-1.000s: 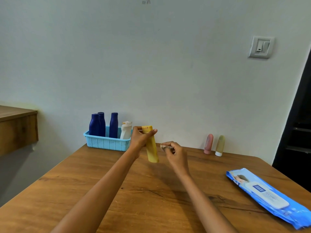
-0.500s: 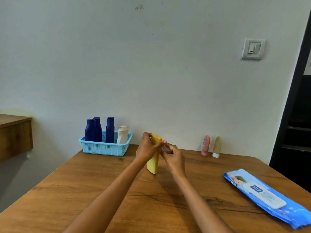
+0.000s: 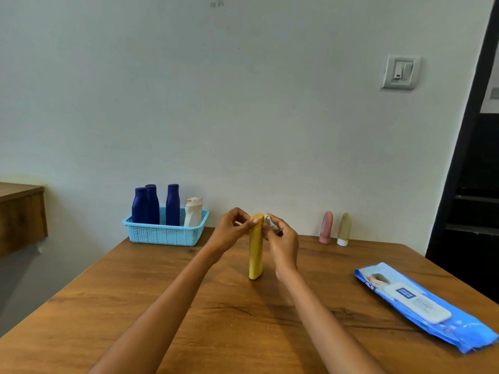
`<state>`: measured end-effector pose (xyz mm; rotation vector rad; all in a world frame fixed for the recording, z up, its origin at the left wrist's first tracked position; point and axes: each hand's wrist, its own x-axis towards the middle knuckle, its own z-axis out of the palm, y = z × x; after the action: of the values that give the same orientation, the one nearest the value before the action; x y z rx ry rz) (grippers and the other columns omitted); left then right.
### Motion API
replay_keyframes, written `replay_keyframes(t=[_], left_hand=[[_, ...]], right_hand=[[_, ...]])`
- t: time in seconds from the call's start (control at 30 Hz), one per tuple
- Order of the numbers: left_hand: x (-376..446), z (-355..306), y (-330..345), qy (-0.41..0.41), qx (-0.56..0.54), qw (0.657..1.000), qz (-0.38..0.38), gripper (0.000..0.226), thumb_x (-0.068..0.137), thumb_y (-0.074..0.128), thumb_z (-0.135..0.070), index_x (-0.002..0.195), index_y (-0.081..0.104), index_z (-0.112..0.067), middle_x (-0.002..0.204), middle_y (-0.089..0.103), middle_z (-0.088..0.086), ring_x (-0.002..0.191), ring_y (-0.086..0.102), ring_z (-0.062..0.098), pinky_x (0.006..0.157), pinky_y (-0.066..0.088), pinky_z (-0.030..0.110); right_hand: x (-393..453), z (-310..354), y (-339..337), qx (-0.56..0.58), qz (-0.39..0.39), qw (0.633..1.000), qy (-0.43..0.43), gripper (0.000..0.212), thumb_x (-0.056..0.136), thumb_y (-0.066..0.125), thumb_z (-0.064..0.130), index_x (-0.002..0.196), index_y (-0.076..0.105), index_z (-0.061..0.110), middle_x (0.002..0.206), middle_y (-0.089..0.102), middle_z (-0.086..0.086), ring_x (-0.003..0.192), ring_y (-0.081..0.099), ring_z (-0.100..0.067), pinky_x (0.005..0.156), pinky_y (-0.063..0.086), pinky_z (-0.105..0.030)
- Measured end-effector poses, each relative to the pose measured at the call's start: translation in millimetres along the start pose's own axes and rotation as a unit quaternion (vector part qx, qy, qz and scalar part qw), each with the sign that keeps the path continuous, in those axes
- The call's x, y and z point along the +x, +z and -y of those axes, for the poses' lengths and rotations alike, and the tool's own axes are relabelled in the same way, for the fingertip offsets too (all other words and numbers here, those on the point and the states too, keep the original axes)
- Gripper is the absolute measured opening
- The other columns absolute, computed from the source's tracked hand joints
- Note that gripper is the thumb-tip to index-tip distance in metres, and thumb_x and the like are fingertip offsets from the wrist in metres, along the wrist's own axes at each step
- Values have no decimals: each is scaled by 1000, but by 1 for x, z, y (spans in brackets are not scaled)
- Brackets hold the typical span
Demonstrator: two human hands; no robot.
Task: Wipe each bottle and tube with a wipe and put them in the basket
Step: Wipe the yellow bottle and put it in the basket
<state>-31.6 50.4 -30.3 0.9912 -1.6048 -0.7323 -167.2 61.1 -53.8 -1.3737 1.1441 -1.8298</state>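
A yellow tube (image 3: 255,252) hangs upright over the middle of the wooden table (image 3: 189,319). My left hand (image 3: 231,233) pinches its top end. My right hand (image 3: 282,241) holds a small crumpled wipe (image 3: 270,222) against the tube's upper right side. A light blue basket (image 3: 164,233) stands at the back left with three dark blue bottles (image 3: 151,205) and a white bottle (image 3: 193,213) in it. A pink tube (image 3: 326,227) and a beige tube (image 3: 344,229) stand on their caps at the back right, near the wall.
A blue pack of wipes (image 3: 421,303) lies flat at the table's right edge. A wooden shelf (image 3: 21,214) juts out on the left wall. A dark doorway (image 3: 469,184) is at the right.
The tube swung from tilted to upright and came lower. My right hand closed in from beside the tube and brought the wipe against its top. The view shifted slightly.
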Motion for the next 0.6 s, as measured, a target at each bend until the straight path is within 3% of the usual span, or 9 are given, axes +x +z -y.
replay_keyframes(t=[0.1, 0.23, 0.3, 0.47, 0.6], left_hand=[[0, -1, 1, -13, -38, 999, 8, 35, 81, 69, -34, 110, 56, -20, 91, 59, 1, 84, 61, 11, 68, 51, 17], [1, -4, -1, -41, -89, 995, 36, 41, 79, 69, -37, 116, 59, -23, 107, 63, 2, 98, 63, 13, 70, 54, 21], [0, -1, -4, -49, -99, 993, 36, 44, 74, 70, -43, 113, 60, -26, 110, 66, -2, 103, 62, 11, 78, 53, 23], [-4, 8, -9, -71, -170, 982, 42, 59, 68, 71, -45, 118, 55, -20, 114, 67, 1, 109, 60, 17, 97, 46, 34], [-6, 4, -6, -61, -163, 982, 77, 47, 71, 68, -43, 114, 58, -26, 108, 68, -3, 108, 60, 15, 96, 46, 31]], right_hand=[[-3, 4, 5, 30, 16, 999, 9, 24, 93, 57, 25, 113, 67, 17, 106, 69, 2, 98, 62, -11, 85, 54, -28], [-7, 7, 1, 64, 21, 998, -5, 17, 91, 57, 16, 91, 73, 20, 90, 71, 4, 80, 63, 1, 64, 49, -12], [-9, 6, -2, 43, 33, 998, -36, 21, 89, 57, 10, 83, 73, 22, 85, 71, 2, 75, 63, 0, 59, 47, -11], [-11, 2, 2, -9, 73, 995, -71, 18, 89, 61, 12, 98, 69, 25, 99, 68, 5, 93, 63, -5, 74, 52, -15], [-7, 6, 3, -6, 13, 999, -50, 22, 88, 63, 13, 107, 63, 24, 102, 65, 5, 93, 61, -4, 71, 47, -7]])
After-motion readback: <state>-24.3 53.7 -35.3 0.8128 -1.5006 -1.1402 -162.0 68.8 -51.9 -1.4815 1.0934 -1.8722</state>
